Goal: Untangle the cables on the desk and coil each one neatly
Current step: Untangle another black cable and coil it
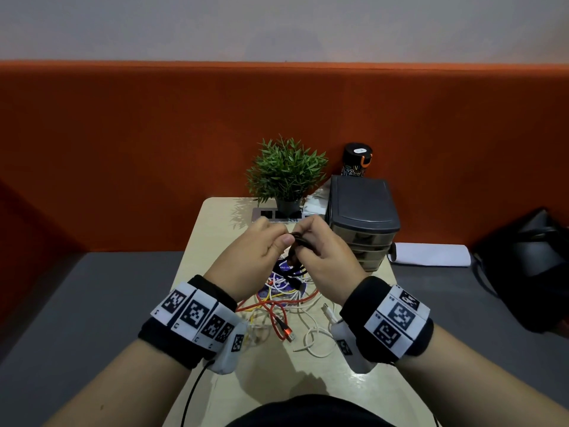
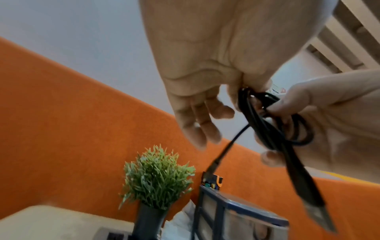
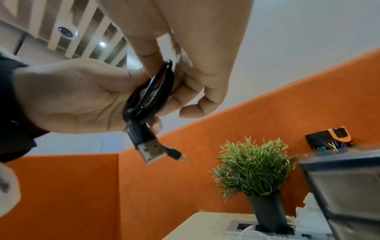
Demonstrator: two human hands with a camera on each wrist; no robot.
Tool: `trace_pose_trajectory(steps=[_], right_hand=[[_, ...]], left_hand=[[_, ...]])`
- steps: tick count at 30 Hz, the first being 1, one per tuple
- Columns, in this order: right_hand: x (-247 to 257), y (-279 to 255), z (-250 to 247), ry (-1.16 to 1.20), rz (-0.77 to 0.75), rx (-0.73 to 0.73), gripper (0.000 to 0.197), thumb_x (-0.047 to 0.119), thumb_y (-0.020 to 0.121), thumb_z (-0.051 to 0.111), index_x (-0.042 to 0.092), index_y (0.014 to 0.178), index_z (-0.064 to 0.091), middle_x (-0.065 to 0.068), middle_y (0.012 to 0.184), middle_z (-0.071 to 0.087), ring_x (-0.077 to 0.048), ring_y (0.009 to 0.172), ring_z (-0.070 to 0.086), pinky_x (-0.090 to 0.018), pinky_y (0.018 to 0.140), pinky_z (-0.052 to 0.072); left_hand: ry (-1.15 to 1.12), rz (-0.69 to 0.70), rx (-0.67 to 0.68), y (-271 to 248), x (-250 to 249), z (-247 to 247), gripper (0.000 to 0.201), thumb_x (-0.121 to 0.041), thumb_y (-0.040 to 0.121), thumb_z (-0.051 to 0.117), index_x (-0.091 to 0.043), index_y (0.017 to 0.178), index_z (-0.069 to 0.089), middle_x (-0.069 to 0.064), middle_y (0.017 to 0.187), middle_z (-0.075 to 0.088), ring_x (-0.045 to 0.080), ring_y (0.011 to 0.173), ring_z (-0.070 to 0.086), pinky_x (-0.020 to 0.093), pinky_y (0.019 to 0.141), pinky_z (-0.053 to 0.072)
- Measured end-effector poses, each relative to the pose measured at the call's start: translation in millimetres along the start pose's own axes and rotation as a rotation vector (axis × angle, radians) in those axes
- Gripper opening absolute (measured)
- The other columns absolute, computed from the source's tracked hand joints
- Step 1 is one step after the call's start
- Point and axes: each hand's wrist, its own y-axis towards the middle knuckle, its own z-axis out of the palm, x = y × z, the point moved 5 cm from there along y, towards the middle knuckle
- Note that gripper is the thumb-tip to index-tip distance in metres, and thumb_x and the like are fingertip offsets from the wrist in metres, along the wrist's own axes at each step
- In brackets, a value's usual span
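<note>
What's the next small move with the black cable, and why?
Probably tuck the loose ends and set the coil on the desk. The black cable is already looped, pinched by the left hand and right hand, with both plugs dangling. The red, white and yellow cables still lie tangled below.

An orange partition (image 1: 277, 118) backs the beige desk (image 1: 215, 229) beneath a pale wall (image 1: 277, 26).
</note>
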Motion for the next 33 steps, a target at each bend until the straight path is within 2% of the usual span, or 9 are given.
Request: trace_pose_trajectory(steps=[3, 6, 11, 15, 18, 21, 25, 28, 33], right_hand=[[0, 0, -2, 0.256, 0.018, 0.008, 0.03, -0.009, 0.089, 0.041, 0.02, 0.097, 0.041, 0.004, 0.069, 0.062, -0.019, 0.066, 0.059, -0.038, 0.069, 0.049], [-1, 1, -3, 0.529, 0.089, 0.0, 0.028, -0.01, 0.08, 0.041, 0.013, 0.095, 0.043, 0.003, 0.065, 0.06, -0.016, 0.057, 0.054, -0.024, 0.061, 0.046], [-1, 1, -8, 0.787, 0.23, 0.062, 0.038, -0.002, 0.059, 0.036, 0.006, 0.095, 0.045, -0.004, 0.045, 0.041, -0.02, 0.046, 0.041, -0.034, 0.056, 0.026], [-5, 3, -11, 0.67, 0.242, 0.048, 0.033, -0.001, 0.065, 0.053, 0.011, 0.095, 0.05, -0.006, 0.056, 0.044, -0.016, 0.048, 0.04, -0.027, 0.053, 0.028], [-5, 4, -12, 0.521, 0.207, 0.03, 0.04, -0.008, 0.063, 0.058, 0.017, 0.094, 0.05, -0.005, 0.072, 0.053, -0.012, 0.059, 0.046, -0.021, 0.054, 0.038], [-6, 2, -24, 0.096, 0.172, -0.096, 0.037, -0.002, 0.074, 0.065, 0.028, 0.092, 0.051, -0.002, 0.094, 0.058, -0.011, 0.073, 0.053, -0.017, 0.058, 0.042], [-8, -1, -34, -0.067, 0.158, -0.209, 0.025, 0.013, 0.079, 0.069, 0.025, 0.089, 0.05, 0.006, 0.069, 0.058, -0.016, 0.064, 0.058, -0.025, 0.059, 0.046], [-9, -2, -36, -0.087, 0.182, -0.196, 0.023, 0.013, 0.082, 0.066, 0.029, 0.088, 0.05, 0.0, 0.064, 0.061, -0.026, 0.066, 0.064, -0.032, 0.06, 0.051], [-3, 2, -45, -0.306, 0.17, -0.062, 0.009, 0.02, 0.087, 0.066, 0.027, 0.093, 0.063, 0.002, 0.073, 0.068, -0.011, 0.064, 0.06, -0.033, 0.065, 0.054]], left_hand=[[-0.033, 0.001, -0.031, 1, -3, -1, 0.033, -0.044, 0.095, 0.031, -0.018, 0.086, 0.05, 0.002, 0.092, 0.041, 0.016, 0.083, 0.047, 0.031, 0.073, 0.043], [-0.031, 0.037, -0.079, 3, -10, 1, 0.026, -0.032, 0.098, 0.037, -0.014, 0.086, 0.051, -0.001, 0.091, 0.04, 0.012, 0.084, 0.041, 0.025, 0.072, 0.033], [-0.037, 0.012, -0.066, 6, -11, 4, 0.029, -0.03, 0.099, 0.036, -0.009, 0.102, 0.056, 0.001, 0.102, 0.047, 0.012, 0.097, 0.042, 0.022, 0.08, 0.031], [-0.184, -0.037, -0.045, 5, -12, 8, 0.03, -0.04, 0.099, 0.035, -0.019, 0.101, 0.056, 0.006, 0.085, 0.065, 0.023, 0.082, 0.058, 0.042, 0.074, 0.045], [-0.198, -0.061, -0.067, 7, -11, 6, 0.03, -0.039, 0.099, 0.039, -0.015, 0.099, 0.057, 0.008, 0.086, 0.065, 0.024, 0.082, 0.058, 0.046, 0.077, 0.046], [-0.162, -0.072, -0.106, 9, -8, 1, 0.027, -0.034, 0.099, 0.04, -0.015, 0.095, 0.059, 0.002, 0.083, 0.065, 0.018, 0.079, 0.059, 0.044, 0.075, 0.046], [-0.155, -0.101, -0.145, 13, -3, -4, 0.026, -0.031, 0.099, 0.04, -0.014, 0.094, 0.059, -0.006, 0.084, 0.066, 0.003, 0.077, 0.059, 0.032, 0.072, 0.047], [-0.104, -0.083, -0.126, 17, -6, -3, 0.028, -0.033, 0.1, 0.038, -0.014, 0.095, 0.058, -0.008, 0.085, 0.066, 0.01, 0.08, 0.061, 0.035, 0.073, 0.049], [-0.002, -0.101, -0.077, 20, -3, -3, 0.027, -0.031, 0.1, 0.038, -0.011, 0.097, 0.055, -0.006, 0.086, 0.065, 0.016, 0.084, 0.06, 0.036, 0.076, 0.048]])
